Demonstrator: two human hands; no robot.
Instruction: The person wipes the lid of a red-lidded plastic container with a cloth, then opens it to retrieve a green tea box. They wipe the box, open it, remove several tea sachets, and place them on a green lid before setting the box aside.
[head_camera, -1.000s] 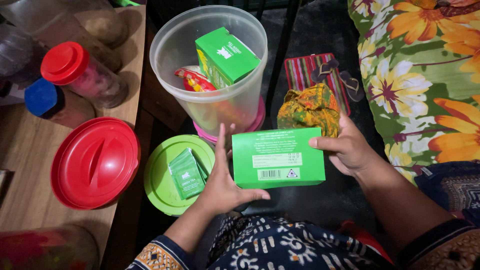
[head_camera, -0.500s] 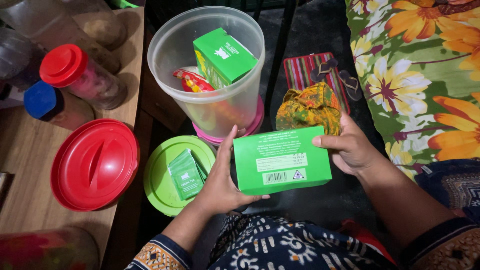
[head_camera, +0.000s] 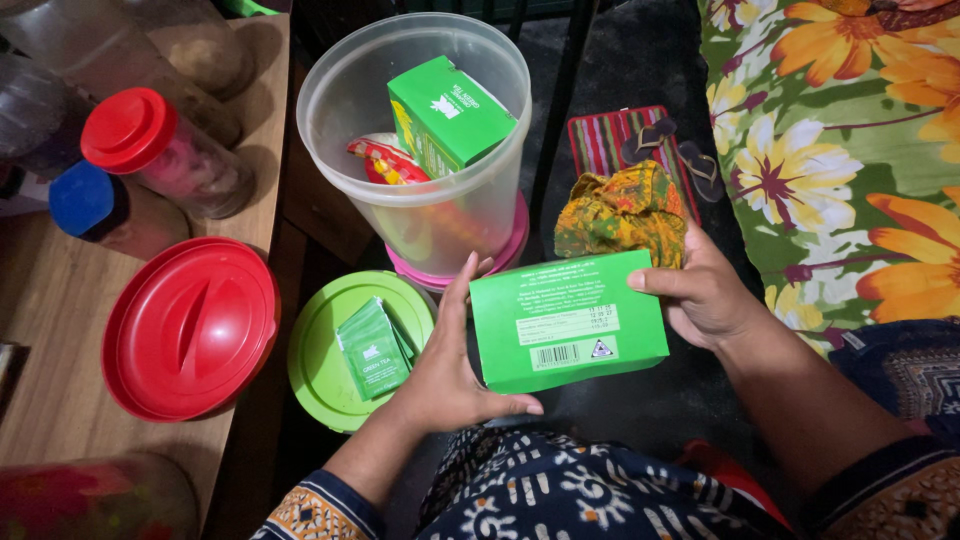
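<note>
I have the flat green cardboard box (head_camera: 567, 322) between both hands, just above my lap, its barcode face turned up toward me. My left hand (head_camera: 447, 375) cups the box's left end, thumb hooked under the lower edge and fingers standing up along the side; that grip is closed on the box. My right hand (head_camera: 700, 297) pinches the box's right end, thumb on the top face, fingers behind, closed on it too.

Just left of the box, a round green plastic lid (head_camera: 352, 347) lies flat with a small green sachet (head_camera: 373, 348) resting on it. Further left of the box, a larger round red plastic lid (head_camera: 190, 327) lies on the wooden counter (head_camera: 60, 300).

Just beyond the box's far edge sits a crumpled orange and green patterned cloth (head_camera: 620, 215). Beyond the box and to its left stands a clear round plastic tub (head_camera: 425, 130), and inside it a second green cardboard box (head_camera: 450, 112) leans tilted over a red wrapper (head_camera: 385, 160). Far left of the box, a red-capped clear jar (head_camera: 160, 150) lies on the counter.
</note>
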